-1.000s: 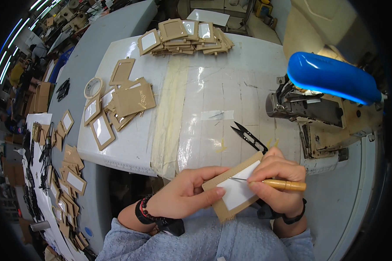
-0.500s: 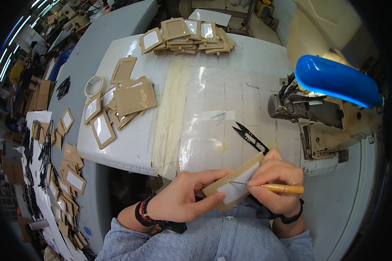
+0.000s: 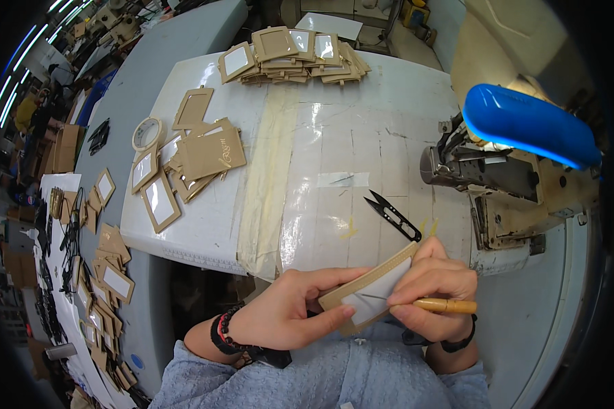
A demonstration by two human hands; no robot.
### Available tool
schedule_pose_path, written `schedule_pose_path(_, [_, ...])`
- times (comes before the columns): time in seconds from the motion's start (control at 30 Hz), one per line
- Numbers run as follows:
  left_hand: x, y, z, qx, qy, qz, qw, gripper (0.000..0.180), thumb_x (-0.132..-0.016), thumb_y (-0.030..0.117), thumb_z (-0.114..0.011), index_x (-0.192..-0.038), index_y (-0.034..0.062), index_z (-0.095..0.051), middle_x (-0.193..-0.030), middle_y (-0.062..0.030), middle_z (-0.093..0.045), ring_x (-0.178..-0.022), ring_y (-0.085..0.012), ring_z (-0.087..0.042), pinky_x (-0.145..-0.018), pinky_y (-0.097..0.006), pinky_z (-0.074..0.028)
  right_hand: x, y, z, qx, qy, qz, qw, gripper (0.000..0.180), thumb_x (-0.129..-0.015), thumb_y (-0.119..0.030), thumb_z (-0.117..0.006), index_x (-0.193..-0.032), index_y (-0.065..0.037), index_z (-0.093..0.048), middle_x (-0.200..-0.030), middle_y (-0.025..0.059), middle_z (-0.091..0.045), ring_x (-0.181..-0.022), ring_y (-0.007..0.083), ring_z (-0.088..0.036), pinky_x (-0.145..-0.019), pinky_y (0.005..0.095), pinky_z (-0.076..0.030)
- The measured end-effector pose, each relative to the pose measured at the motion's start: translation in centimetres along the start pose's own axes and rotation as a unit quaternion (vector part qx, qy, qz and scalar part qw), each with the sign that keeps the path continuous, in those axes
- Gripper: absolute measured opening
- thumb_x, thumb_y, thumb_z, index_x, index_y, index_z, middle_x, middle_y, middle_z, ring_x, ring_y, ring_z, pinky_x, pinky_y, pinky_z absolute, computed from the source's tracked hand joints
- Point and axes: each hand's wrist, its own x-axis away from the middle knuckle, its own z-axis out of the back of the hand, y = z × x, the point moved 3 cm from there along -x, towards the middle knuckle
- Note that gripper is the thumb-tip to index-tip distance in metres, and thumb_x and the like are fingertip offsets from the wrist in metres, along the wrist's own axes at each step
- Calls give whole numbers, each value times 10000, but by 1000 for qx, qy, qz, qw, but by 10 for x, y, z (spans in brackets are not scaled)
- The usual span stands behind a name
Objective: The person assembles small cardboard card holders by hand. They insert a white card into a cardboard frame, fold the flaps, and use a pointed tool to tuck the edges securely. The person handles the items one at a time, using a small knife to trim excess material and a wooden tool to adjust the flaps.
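Observation:
My left hand [image 3: 280, 310] is closed on the lower left end of a tan card holder [image 3: 370, 277], with the thumb on its front. The holder has stitched edges and a pale window, and it tilts up to the right above my lap. My right hand [image 3: 440, 279] grips an awl by its wooden handle [image 3: 456, 306]. Its thin metal shaft lies slantwise over the window, pointing left. The right fingers also rest against the holder's right end. Just beyond it, black thread snips [image 3: 394, 215] lie on the table.
A sewing machine [image 3: 484, 177] with a blue cover [image 3: 525, 123] stands at right. Tan holders form a loose pile [image 3: 215, 153] beside a tape roll [image 3: 138, 138] and a stack [image 3: 274, 42] at the back. More holders [image 3: 118, 281] lie far left. A masking-tape strip [image 3: 265, 177] crosses the table.
The awl and right hand have shifted very slightly right and down across the window. The holder has tilted a little. The left hand keeps its hold.

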Motion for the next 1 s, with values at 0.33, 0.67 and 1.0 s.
schedule_pose_path(0.33, [-3, -1, 5, 19, -28, 1, 999, 487, -931, 20, -553, -1389, -45, -401, -1201, -111, -610, -1071, -105, -555, -919, -260, -465, 1, 1, -2, 44, 35, 33, 998, 149, -677, -23, -765, -815, -51, -715, -734, 45, -680, -662, 144, -529, -651, 270, -362])
schedule_pose_path(0.67, [-5, 1, 6, 106, -8, 57, 993, 522, -859, 27, -643, -1336, -81, -459, -1207, -162, -616, -1090, -154, -580, -959, -263, -438, 1, -3, -1, 21, 25, 35, 999, 144, -676, -38, -772, -808, -53, -715, -735, 51, -686, -657, 142, -539, -664, 272, -360])
schedule_pose_path(1.0, [-3, 0, 4, 108, -2, 55, 993, 520, -858, 9, -638, -1336, -84, -455, -1221, -170, -608, -1099, -158, -578, -963, -269, -440, 1, -4, -3, 59, 13, 42, 997, 143, -688, -51, -776, -818, -67, -718, -750, 33, -693, -668, 146, -535, -678, 270, -366])
